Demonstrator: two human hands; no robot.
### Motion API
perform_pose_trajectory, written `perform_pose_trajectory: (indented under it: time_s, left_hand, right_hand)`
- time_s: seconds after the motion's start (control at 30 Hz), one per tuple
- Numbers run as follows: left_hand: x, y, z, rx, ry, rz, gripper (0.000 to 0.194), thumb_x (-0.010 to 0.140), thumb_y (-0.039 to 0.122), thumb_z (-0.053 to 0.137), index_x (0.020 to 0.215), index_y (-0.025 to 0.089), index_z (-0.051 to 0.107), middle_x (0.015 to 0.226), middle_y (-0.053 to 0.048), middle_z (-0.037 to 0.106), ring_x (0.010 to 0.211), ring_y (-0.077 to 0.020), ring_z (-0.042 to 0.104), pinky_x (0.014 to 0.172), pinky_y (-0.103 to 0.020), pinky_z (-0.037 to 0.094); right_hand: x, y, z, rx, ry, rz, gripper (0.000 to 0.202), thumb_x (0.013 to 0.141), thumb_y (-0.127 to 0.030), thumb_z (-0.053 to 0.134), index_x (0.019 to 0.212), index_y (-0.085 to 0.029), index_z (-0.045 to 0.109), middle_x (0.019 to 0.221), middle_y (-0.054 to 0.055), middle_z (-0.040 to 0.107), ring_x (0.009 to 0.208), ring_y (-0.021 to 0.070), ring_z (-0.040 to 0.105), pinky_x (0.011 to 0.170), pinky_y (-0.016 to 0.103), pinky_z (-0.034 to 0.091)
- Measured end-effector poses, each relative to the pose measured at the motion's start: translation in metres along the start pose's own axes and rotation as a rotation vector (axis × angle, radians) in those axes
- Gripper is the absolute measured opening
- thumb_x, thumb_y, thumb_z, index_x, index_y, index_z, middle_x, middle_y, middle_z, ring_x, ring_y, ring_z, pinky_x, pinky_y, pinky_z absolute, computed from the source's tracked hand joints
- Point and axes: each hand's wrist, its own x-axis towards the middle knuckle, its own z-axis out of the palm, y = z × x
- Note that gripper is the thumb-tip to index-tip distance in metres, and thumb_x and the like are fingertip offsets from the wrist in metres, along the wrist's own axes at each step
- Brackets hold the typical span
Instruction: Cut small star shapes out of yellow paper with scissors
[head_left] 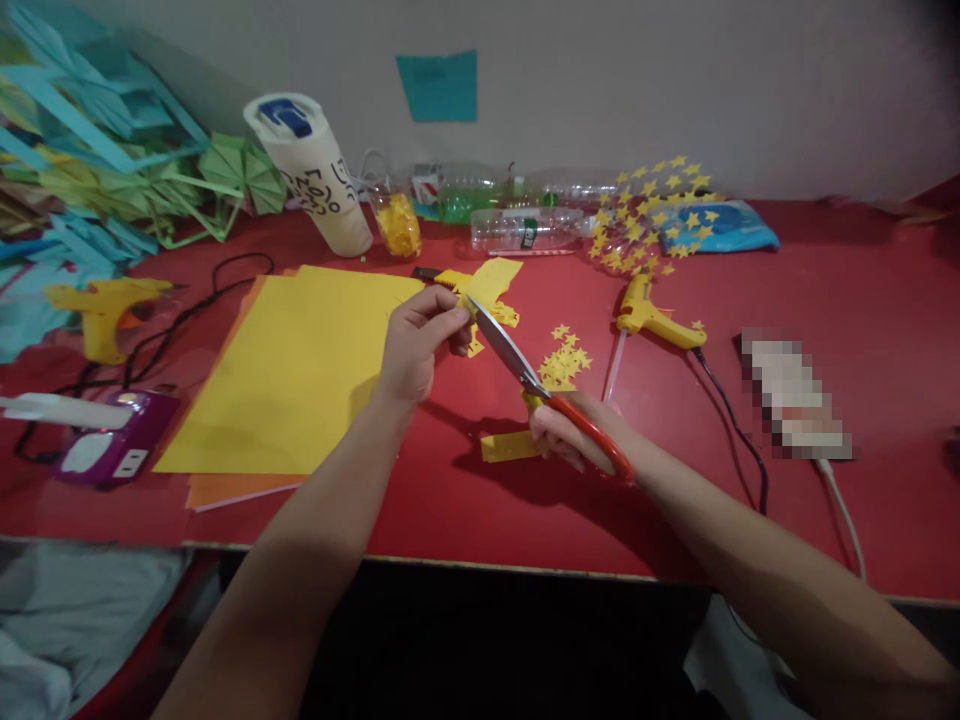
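Red-handled scissors (600,440) are in my right hand (566,430), its fingers closed round the handles. Their blades point up and left, the tips at the fingertips of my left hand (420,340). That hand pinches a small yellow paper piece (466,302). Yellow paper scraps (495,283) lie just behind it. A small pile of yellow paper stars (566,360) rests on the table beyond my right hand. A yellow strip (510,446) lies beside my right hand, partly hidden by it.
Yellow sheets (292,370) lie at the left on the red table (450,520). Glue guns (660,322) with cords are on both sides. A white tumbler (322,180), plastic bottles (525,230) and a jar (397,225) stand or lie behind. A phone (795,395) is at right.
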Motion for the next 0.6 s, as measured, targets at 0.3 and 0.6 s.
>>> perform_pose_trajectory:
  time_s: [0.3,0.6]
  left_hand:
    - [-0.0002,-0.0012,0.0012,-0.011,0.001,0.017,0.010,0.066,0.018,0.062,0.058,0.018,0.056,0.047,0.006,0.056,0.040,-0.0042,0.050,0.042,-0.017,0.043]
    - [-0.0010,-0.0020,0.0009,0.022,0.008,0.025,0.011,0.067,0.019,0.062,0.059,0.019,0.055,0.047,0.006,0.056,0.041,-0.0044,0.049,0.043,-0.018,0.044]
  right_hand:
    - [-0.0002,-0.0032,0.0001,-0.024,0.010,0.019,0.037,0.085,-0.048,0.055,0.063,-0.018,0.051,0.049,-0.005,0.051,0.033,0.0040,0.041,0.036,0.019,0.034]
    - [0.0003,0.0001,-0.0012,-0.032,0.000,-0.053,0.046,0.083,-0.060,0.055,0.065,-0.018,0.050,0.052,-0.002,0.056,0.033,0.0034,0.040,0.035,0.018,0.034]
